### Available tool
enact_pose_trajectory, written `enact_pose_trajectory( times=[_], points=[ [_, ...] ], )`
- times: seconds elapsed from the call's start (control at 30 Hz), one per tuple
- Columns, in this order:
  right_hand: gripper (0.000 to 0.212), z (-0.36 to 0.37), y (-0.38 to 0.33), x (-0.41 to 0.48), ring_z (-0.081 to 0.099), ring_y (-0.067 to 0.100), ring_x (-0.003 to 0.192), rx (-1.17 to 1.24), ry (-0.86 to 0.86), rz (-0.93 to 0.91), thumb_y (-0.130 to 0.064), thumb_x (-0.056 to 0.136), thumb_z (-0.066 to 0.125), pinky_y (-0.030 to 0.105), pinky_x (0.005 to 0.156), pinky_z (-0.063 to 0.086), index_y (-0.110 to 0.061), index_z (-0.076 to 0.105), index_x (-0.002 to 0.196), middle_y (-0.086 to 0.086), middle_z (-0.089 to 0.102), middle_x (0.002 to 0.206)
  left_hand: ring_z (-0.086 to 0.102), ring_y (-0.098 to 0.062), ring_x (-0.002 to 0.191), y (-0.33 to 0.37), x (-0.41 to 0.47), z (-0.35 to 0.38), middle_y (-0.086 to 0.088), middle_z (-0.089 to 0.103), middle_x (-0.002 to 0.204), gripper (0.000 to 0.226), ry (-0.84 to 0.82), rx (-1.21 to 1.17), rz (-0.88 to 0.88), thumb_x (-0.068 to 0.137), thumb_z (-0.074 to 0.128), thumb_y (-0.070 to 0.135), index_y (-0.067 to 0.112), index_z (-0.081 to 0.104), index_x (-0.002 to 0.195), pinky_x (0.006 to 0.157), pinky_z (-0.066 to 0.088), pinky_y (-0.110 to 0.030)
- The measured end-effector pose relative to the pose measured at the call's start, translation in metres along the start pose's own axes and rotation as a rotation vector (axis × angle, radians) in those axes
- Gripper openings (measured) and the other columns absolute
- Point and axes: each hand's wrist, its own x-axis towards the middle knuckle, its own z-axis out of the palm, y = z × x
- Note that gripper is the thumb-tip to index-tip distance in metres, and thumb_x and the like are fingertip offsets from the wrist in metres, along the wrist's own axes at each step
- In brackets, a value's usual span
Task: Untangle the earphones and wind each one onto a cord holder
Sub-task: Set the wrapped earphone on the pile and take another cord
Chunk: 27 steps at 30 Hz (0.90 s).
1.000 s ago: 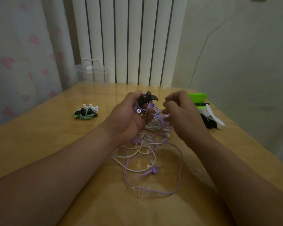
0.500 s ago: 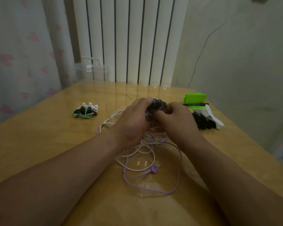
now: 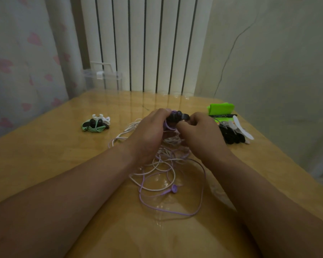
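Note:
A black cord holder (image 3: pixel 176 117) with purple cord wound on it is held above the table's middle. My left hand (image 3: pixel 149 134) grips its left side. My right hand (image 3: pixel 199 135) pinches the purple cord at its right side. Below the hands a tangle of purple earphone cord (image 3: pixel 194 213) and white earphone cord (image 3: pixel 151 172) lies loose on the table, with a purple earbud (image 3: pixel 173 189) near its centre. What the fingertips hold underneath is hidden.
At the left lies a wound green earphone on a black holder (image 3: pixel 95 125), with a white holder (image 3: pixel 101 118) behind it. Black and white holders (image 3: pixel 233 135) and a green item (image 3: pixel 220 108) sit at the right. A clear box (image 3: pixel 103 79) stands at the back.
Both hands came together around the holder, the right hand closing in from the right. The holder turned and now lies flatter. A white cord loop is now uncovered left of my left hand.

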Motion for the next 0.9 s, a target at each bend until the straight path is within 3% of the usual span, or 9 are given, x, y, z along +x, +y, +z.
enact_pose_trajectory(
  times=[0.07, 0.13, 0.27, 0.4, 0.53, 0.67, 0.73, 0.9],
  points=[
    [0.022, -0.002, 0.001, 0.002, 0.066, 0.03, 0.078, 0.013, 0.007, -0.027, -0.027, 0.087, 0.067, 0.056, 0.074, 0.056, -0.006, 0.062, 0.09, 0.015, 0.066, 0.083, 0.063, -0.043, 0.124, 0.003, -0.001, -0.001, -0.029, 0.066, 0.129, 0.047, -0.016, -0.031, -0.006, 0.105, 0.046, 0.035, -0.001, 0.064, 0.129, 0.111, 0.047, -0.06],
    [0.018, -0.005, 0.002, 0.004, 0.064, 0.029, 0.077, 0.088, -0.004, -0.031, -0.021, 0.09, 0.069, 0.055, 0.077, 0.056, -0.004, 0.063, 0.091, 0.018, 0.065, 0.085, 0.065, -0.042, 0.119, 0.007, -0.003, -0.001, -0.028, 0.068, 0.128, 0.044, -0.025, -0.092, -0.027, 0.109, 0.041, 0.03, -0.003, 0.062, 0.129, 0.11, 0.05, -0.055],
    [0.015, -0.007, 0.004, 0.008, 0.07, 0.043, 0.096, 0.252, -0.058, 0.011, -0.018, 0.087, 0.073, 0.067, 0.085, 0.056, -0.006, 0.063, 0.086, 0.025, 0.07, 0.096, 0.07, -0.024, 0.09, 0.011, -0.007, -0.002, -0.017, 0.075, 0.11, 0.041, -0.075, -0.204, -0.084, 0.111, 0.035, 0.029, 0.002, 0.063, 0.124, 0.083, 0.056, -0.039],
    [0.012, -0.009, 0.005, 0.01, 0.073, 0.042, 0.095, 0.332, -0.086, 0.037, -0.016, 0.088, 0.073, 0.066, 0.087, 0.057, -0.013, 0.064, 0.08, 0.03, 0.07, 0.098, 0.064, -0.02, 0.075, 0.013, -0.007, 0.001, -0.015, 0.071, 0.096, 0.043, -0.071, -0.215, -0.105, 0.111, 0.033, 0.027, -0.001, 0.064, 0.12, 0.068, 0.051, -0.034],
    [0.01, -0.014, 0.01, 0.016, 0.074, 0.037, 0.087, 0.402, -0.173, 0.068, -0.008, 0.095, 0.069, 0.049, 0.087, 0.061, -0.008, 0.064, 0.085, 0.023, 0.074, 0.088, 0.062, -0.018, 0.065, 0.015, -0.008, 0.0, -0.014, 0.068, 0.087, 0.046, -0.089, -0.213, -0.147, 0.111, 0.032, 0.028, -0.004, 0.062, 0.124, 0.059, 0.054, -0.03],
    [0.013, -0.016, 0.012, 0.019, 0.061, 0.03, 0.075, 0.493, -0.238, 0.15, -0.002, 0.096, 0.065, 0.032, 0.066, 0.053, -0.006, 0.061, 0.085, 0.015, 0.065, 0.076, 0.057, -0.018, 0.061, 0.017, -0.008, -0.003, -0.013, 0.066, 0.081, 0.049, -0.114, -0.171, -0.211, 0.112, 0.029, 0.031, -0.004, 0.061, 0.126, 0.051, 0.051, -0.027],
    [0.013, -0.016, 0.013, 0.019, 0.054, 0.031, 0.079, 0.512, -0.245, 0.159, -0.001, 0.096, 0.065, 0.032, 0.065, 0.047, -0.006, 0.06, 0.085, 0.017, 0.061, 0.078, 0.056, -0.019, 0.061, 0.018, -0.008, -0.004, -0.013, 0.064, 0.084, 0.048, -0.12, -0.138, -0.237, 0.112, 0.03, 0.032, -0.002, 0.058, 0.131, 0.049, 0.05, -0.027],
    [0.011, -0.013, 0.016, 0.019, 0.066, 0.027, 0.079, 0.428, -0.193, 0.107, -0.008, 0.097, 0.066, 0.039, 0.071, 0.05, -0.009, 0.064, 0.086, 0.016, 0.071, 0.083, 0.06, -0.018, 0.065, 0.017, -0.01, -0.005, -0.012, 0.07, 0.09, 0.04, -0.157, -0.129, -0.293, 0.113, 0.035, 0.036, 0.008, 0.062, 0.121, 0.059, 0.056, -0.028]
  ],
)
